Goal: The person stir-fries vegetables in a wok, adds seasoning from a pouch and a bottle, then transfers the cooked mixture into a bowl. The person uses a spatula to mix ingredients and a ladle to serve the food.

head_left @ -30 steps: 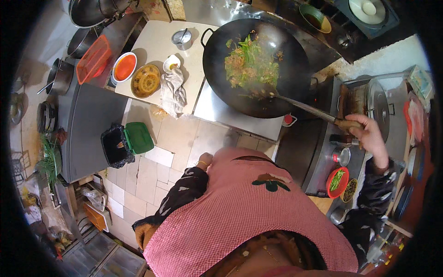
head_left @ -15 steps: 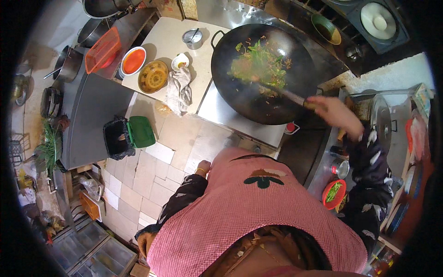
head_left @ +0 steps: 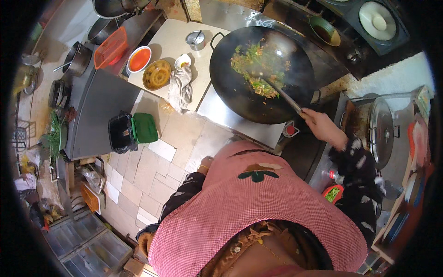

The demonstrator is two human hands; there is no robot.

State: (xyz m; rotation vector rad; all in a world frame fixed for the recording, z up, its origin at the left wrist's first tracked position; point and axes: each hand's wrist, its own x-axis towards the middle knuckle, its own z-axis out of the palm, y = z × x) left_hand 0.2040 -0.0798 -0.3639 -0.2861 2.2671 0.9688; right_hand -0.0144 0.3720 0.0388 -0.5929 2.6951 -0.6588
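My right hand [head_left: 324, 125] is closed round the handle end of a long-handled wok utensil [head_left: 286, 98]. The utensil slants down to the left into a big black wok [head_left: 240, 104]. Its head sits among the food, so I cannot tell a ladle from a spatula. A stir-fry of green vegetable pieces and brownish bits [head_left: 254, 62] lies in the wok, with thin steam above it. Low beside the pink checked apron [head_left: 258, 198] hangs my left hand [head_left: 206, 165], away from the wok. The apron hides part of it, and its fingers do not show clearly.
On the pale counter left of the wok stand a bowl of red sauce [head_left: 139, 60], a brown bowl [head_left: 156, 75], a small white bowl [head_left: 182, 62], a metal cup [head_left: 195, 40] and a cloth [head_left: 180, 87]. A green-lidded bin [head_left: 144, 128] is on the floor. At right stands a lidded pot [head_left: 382, 131].
My right hand has moved down and slightly left, swinging the utensil to a steeper slant. The food has shifted and spread in the wok. My left hand stays low by the apron.
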